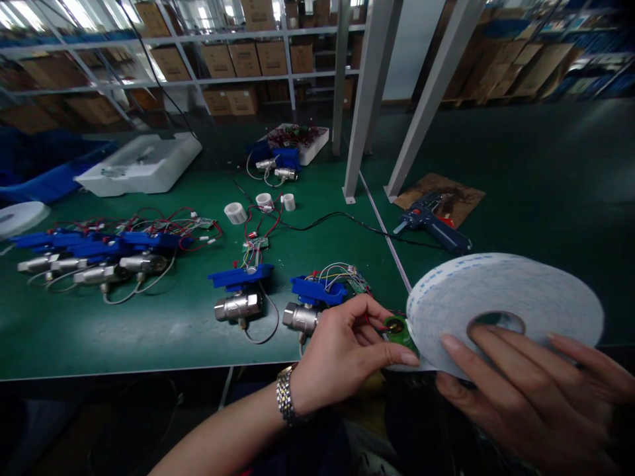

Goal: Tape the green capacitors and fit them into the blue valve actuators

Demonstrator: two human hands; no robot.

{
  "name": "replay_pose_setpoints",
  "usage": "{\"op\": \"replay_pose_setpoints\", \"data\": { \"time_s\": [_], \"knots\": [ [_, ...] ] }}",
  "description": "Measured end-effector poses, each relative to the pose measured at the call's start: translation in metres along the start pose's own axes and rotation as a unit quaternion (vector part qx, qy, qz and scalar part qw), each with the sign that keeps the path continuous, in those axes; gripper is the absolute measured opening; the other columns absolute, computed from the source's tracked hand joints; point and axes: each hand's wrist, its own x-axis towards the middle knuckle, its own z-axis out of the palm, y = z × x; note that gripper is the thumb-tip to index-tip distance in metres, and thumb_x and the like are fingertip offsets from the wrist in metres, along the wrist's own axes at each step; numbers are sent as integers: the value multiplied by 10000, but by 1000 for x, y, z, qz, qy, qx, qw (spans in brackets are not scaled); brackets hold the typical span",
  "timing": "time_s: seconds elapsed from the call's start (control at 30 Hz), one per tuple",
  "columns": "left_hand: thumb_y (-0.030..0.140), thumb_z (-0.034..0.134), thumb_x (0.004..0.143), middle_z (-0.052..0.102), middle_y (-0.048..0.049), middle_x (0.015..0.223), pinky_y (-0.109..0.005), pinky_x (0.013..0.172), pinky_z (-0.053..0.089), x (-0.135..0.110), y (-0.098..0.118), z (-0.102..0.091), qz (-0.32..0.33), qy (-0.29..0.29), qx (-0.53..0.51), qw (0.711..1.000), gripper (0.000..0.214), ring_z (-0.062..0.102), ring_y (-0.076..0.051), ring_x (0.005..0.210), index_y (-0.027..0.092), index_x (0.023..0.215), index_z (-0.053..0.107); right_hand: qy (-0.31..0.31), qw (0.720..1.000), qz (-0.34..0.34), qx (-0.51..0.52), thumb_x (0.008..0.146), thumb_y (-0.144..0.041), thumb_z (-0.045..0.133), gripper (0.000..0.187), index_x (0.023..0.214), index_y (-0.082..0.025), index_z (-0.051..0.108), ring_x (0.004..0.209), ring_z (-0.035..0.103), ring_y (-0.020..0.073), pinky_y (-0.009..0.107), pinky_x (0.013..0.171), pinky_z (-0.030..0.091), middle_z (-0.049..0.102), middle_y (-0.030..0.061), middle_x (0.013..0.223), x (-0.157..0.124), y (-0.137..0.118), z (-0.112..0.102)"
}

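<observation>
My left hand (347, 350) pinches a small green round circuit board (399, 330) with red wires, thumb pressed along its lower edge. My right hand (526, 390) grips a large white roll of foam tape (501, 294) from below, fingers reaching toward its centre hole. The roll's edge touches the green board. Just behind my left hand on the green table (149, 330) lies a blue-and-metal valve assembly (310, 301) with a bundle of wires.
Another blue valve unit (241, 291) lies left of it, and several more (99, 254) at far left. White caps (235, 213), a white tray (141, 162), a blue glue gun (431, 225) and slanted steel posts (367, 99) stand beyond. Shelves hold cardboard boxes.
</observation>
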Motion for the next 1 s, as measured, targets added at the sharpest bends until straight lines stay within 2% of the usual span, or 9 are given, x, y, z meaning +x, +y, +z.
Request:
{"op": "replay_pose_setpoints", "data": {
  "time_s": [0.17,0.27,0.33,0.5,0.63,0.77,0.83,0.9,1.0],
  "knots": [
    [373,1008,684,644,49,708,-206,580,406,2,4,-3,38,31,62,997,451,546,-100,637,175,904,667,24,998,-59,-1,1077,-240,726,301,1371,-196,678,995,655,276,467,938,435,681,99,1277,12,-5,8],
    [363,1002,695,628,45,733,-207,583,394,3,4,-1,54,56,62,995,440,528,-99,651,173,926,679,48,998,-48,-8,1047,-275,763,345,1360,-156,681,947,649,300,482,924,446,684,136,1199,14,-11,18],
    [364,1010,679,592,52,736,-206,596,400,5,0,4,55,87,14,995,470,508,-93,653,174,942,669,60,998,-2,-19,1017,-317,804,401,1362,-158,675,910,654,324,491,902,459,686,144,1146,13,-21,25],
    [439,992,684,631,33,777,-223,646,494,11,-18,24,45,142,-166,975,533,572,-96,652,185,961,615,104,973,206,21,984,-247,791,431,1391,-190,659,903,684,352,501,894,497,702,117,1064,18,-52,43],
    [450,981,708,657,24,800,-226,655,553,16,-26,31,30,158,-232,959,532,613,-92,639,177,985,618,148,957,246,46,974,-228,782,356,1317,-186,698,860,699,337,493,881,513,716,103,1030,6,-54,52],
    [492,941,768,686,20,876,-218,697,578,19,-21,26,61,193,-242,949,532,644,-87,691,186,1051,610,107,958,256,-73,914,-253,850,511,1391,-168,688,839,677,377,499,809,508,700,123,1000,-42,-6,56],
    [491,948,754,690,11,882,-225,694,559,20,-18,25,53,155,-208,964,545,647,-104,722,186,1064,619,78,942,301,-130,912,-319,858,550,1402,-138,684,887,666,427,500,762,473,675,167,1007,-69,40,60],
    [491,926,774,670,6,856,-225,679,514,19,-16,25,27,92,-141,985,503,618,-111,730,170,1060,664,84,924,326,-183,898,-410,860,417,1209,-149,761,863,662,448,470,687,395,664,163,901,-87,92,66],
    [477,872,830,655,11,823,-247,659,459,16,-13,24,3,31,55,998,519,592,-131,715,172,1213,698,6,948,293,-124,948,-462,794,302,1036,-173,800,717,638,340,391,603,311,640,121,778,-97,158,73]
  ]
}}
